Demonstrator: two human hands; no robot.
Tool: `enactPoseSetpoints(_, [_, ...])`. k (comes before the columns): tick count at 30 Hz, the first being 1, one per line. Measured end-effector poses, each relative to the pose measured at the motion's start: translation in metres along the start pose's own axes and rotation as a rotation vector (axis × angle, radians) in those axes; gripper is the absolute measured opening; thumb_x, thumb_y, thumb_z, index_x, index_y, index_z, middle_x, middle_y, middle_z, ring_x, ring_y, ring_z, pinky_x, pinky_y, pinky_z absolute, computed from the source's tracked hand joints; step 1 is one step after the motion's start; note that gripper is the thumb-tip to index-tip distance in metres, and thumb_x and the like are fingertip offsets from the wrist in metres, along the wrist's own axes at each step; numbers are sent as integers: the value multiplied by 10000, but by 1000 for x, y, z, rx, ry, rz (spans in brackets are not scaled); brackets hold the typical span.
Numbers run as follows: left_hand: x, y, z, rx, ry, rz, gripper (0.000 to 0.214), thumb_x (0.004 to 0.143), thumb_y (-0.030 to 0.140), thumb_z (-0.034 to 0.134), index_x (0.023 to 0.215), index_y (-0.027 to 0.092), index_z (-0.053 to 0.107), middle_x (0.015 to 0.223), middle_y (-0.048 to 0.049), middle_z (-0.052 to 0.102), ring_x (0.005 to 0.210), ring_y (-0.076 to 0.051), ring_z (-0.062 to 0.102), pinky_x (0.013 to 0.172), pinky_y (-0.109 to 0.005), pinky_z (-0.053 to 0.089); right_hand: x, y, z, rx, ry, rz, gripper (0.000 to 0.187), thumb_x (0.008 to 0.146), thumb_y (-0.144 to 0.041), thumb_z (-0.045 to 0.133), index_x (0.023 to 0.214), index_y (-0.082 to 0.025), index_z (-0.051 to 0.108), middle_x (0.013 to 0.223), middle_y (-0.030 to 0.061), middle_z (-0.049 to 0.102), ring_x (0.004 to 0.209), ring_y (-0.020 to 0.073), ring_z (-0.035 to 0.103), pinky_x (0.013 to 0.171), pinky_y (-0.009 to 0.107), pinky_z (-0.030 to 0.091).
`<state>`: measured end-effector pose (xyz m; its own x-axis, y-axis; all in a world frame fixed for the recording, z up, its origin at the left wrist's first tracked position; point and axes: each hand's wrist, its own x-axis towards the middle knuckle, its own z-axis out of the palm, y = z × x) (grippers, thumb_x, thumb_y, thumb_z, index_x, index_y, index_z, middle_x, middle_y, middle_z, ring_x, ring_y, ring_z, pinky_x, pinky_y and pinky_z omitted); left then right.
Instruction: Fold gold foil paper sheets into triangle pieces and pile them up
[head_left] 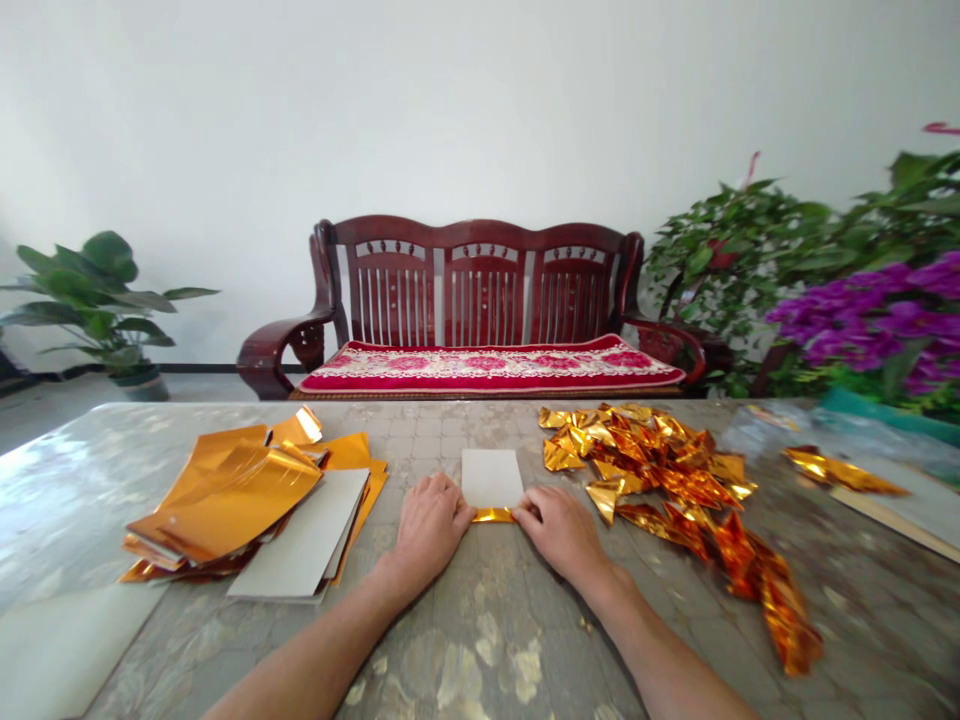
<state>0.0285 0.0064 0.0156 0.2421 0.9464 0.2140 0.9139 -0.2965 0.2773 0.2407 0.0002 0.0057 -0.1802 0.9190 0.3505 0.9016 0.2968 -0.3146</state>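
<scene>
A small sheet of gold foil paper (491,478) lies white side up in the middle of the table (480,640), its near edge folded over so a gold strip shows. My left hand (429,525) presses and pinches the left end of that fold with fingers closed. At the right end of the fold my right hand (559,530) pinches the strip the same way. A stack of flat gold sheets (232,495) lies to the left. A heap of folded gold pieces (675,480) lies to the right.
A dark red wooden bench (480,310) with a red cushion stands beyond the table. Potted plants stand at far left (97,300) and at right, some with purple flowers (877,315). One more folded gold piece (840,468) lies at the far right.
</scene>
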Motion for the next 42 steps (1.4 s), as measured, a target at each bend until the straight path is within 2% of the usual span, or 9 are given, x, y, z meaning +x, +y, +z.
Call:
enactPoseSetpoints(6, [1, -2, 4, 52, 19, 41, 225, 912, 316, 525, 790, 185, 661, 946, -76, 640, 915, -215, 575, 821, -319, 412, 0, 1, 2, -76, 8, 11, 208, 885, -281, 593, 687, -220, 598, 754, -6, 681, 727, 158, 593, 633, 282, 310])
enactPoseSetpoints(16, [0, 1, 3, 114, 24, 37, 236, 924, 314, 515, 813, 173, 667, 941, -87, 642, 921, -235, 586, 792, -337, 417, 0, -1, 2, -211, 19, -8, 248, 906, -340, 598, 690, -217, 596, 753, 8, 686, 738, 181, 598, 635, 310, 271])
enactPoseSetpoints(27, [2, 7, -4, 243, -20, 32, 310, 947, 365, 494, 903, 138, 700, 970, -118, 656, 977, -285, 584, 835, -400, 418, 0, -5, 1, -253, 10, 11, 234, 907, -307, 568, 697, -209, 599, 762, 16, 688, 737, 176, 599, 638, 310, 264])
enactPoseSetpoints(34, [1, 10, -1, 237, 16, 37, 201, 930, 325, 543, 971, 177, 672, 1022, -88, 632, 990, -267, 563, 856, -403, 433, 0, -7, 0, -257, 7, 37, 233, 904, -307, 566, 695, -207, 593, 765, 19, 692, 735, 180, 600, 636, 314, 258])
enactPoseSetpoints(38, [0, 6, 6, 79, 59, 152, 159, 933, 226, 542, 1043, 233, 656, 1131, -49, 591, 1038, -212, 529, 877, -334, 439, -1, -9, -1, -248, 4, 57, 233, 901, -327, 585, 700, -208, 592, 764, 17, 692, 743, 187, 605, 632, 312, 260])
enactPoseSetpoints(42, [-2, 4, 10, 6, -28, 332, 177, 956, 210, 507, 982, 238, 680, 1021, -34, 619, 1000, -186, 544, 836, -289, 453, -1, -8, 0, -237, -3, 68, 218, 908, -341, 593, 733, -212, 598, 779, 14, 694, 750, 193, 609, 629, 312, 273])
